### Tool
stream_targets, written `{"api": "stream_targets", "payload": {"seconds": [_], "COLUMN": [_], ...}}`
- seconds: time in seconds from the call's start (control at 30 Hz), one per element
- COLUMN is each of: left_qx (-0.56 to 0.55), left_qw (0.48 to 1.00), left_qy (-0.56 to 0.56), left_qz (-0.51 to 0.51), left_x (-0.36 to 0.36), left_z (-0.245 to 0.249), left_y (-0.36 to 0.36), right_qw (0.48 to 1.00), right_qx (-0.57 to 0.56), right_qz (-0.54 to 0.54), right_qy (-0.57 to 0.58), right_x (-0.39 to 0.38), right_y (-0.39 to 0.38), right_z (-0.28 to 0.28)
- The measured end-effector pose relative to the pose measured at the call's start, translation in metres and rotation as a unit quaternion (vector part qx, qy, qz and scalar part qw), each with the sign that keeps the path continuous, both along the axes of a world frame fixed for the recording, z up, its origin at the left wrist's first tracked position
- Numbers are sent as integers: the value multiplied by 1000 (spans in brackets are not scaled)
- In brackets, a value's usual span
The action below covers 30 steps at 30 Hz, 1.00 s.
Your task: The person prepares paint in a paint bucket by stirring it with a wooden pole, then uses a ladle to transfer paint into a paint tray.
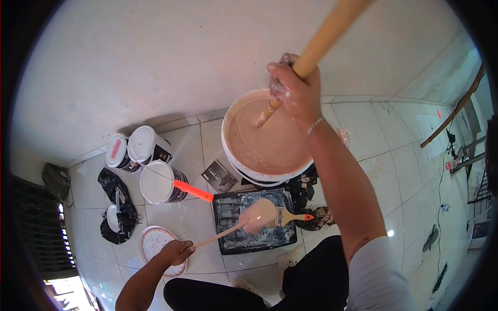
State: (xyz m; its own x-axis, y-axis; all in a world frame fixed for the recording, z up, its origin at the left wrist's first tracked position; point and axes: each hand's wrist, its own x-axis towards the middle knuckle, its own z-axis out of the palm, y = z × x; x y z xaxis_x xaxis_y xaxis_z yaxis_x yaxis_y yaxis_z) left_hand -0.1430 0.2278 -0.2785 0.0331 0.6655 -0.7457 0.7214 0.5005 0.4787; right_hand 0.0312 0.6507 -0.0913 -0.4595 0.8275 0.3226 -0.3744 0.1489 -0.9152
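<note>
My right hand [295,88] is wrapped round a thick wooden pole [332,36], whose lower end stands in the pinkish-brown paint [270,140] of a large white bucket [226,142]. My left hand [177,253] grips the thin handle of a paint-coated scoop [259,215]. The scoop's rounded head is over a black paint tray [225,236] smeared with pale paint. A flat paintbrush [290,216] lies across the tray, its bristles partly hidden by the scoop. An orange-handled roller frame [193,191] reaches from a white pail [156,181] to the tray's corner.
Two lidded pails [141,144] [116,150] stand by the wall. A paint-specked round lid [153,241] lies near my left hand, below a black plastic bag [109,181]. A dark leaflet [219,176] lies beside the bucket. A cable [441,192] runs along the right floor.
</note>
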Motion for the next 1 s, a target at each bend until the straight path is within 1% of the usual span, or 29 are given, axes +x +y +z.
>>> {"api": "stream_targets", "payload": {"seconds": [0.03, 0.1, 0.17, 0.3, 0.37, 0.4, 0.43, 0.47, 0.5, 0.53, 0.6, 0.63, 0.7, 0.73, 0.77, 0.83, 0.9, 0.97, 1.0], "left_qx": [0, -27, -37, -71, -53, -61, -69, -92, -86, -79, -57, -54, -14, -11, -6, -9, -1, 86, 88], "left_qw": [1000, 999, 997, 994, 995, 996, 996, 995, 995, 996, 997, 996, 997, 998, 998, 998, 998, 992, 992], "left_qy": [-4, 10, 16, 38, 36, 27, 19, 27, 31, 44, 60, 65, 78, 62, 68, 26, 37, 92, 94], "left_qz": [0, -46, -62, -77, -72, -63, -54, -32, -35, -19, 4, 1, -21, 9, 9, 65, 52, -3, -3], "left_x": [0, -1, -3, -5, -3, -3, -2, -1, 0, 0, -5, -7, -9, -11, -11, -10, -12, -13, -14], "left_z": [-9, -35, -57, -100, -110, -113, -117, -121, -123, -122, -129, -132, -136, -138, -140, -138, -145, -144, -136], "left_y": [-3, -10, -14, -21, -22, -20, -18, -16, -16, -16, -16, -17, -15, -14, -13, -12, -16, -16, -9], "right_qw": [1000, 999, 997, 998, 999, 999, 999, 998, 995, 995, 995, 995, 991, 991, 993, 995, 993, 997, 999], "right_qx": [-12, -22, -48, -24, 8, 24, 30, 42, 54, 58, 51, 54, 35, 40, 39, 36, 23, -1, -5], "right_qz": [13, 26, 50, 46, 32, 7, 4, -2, -9, -12, -61, -65, -118, -119, -106, -95, -113, -72, -51], "right_qy": [3, 5, 20, 32, -3, -20, -18, -50, -82, -78, -57, -52, -48, -42, -22, 5, 2, 17, 8], "right_x": [8, 26, 47, 77, 84, 83, 80, 77, 74, 67, 50, 42, 24, 15, 6, -15, -39, -60, -70], "right_y": [-6, -15, -18, -16, -13, -10, -5, 0, 6, 13, 29, 37, 57, 64, 71, 77, 76, 61, 54], "right_z": [0, 5, 17, 40, 44, 42, 39, 35, 33, 31, 29, 23, 11, 8, 4, 1, 1, 4, 3]}}
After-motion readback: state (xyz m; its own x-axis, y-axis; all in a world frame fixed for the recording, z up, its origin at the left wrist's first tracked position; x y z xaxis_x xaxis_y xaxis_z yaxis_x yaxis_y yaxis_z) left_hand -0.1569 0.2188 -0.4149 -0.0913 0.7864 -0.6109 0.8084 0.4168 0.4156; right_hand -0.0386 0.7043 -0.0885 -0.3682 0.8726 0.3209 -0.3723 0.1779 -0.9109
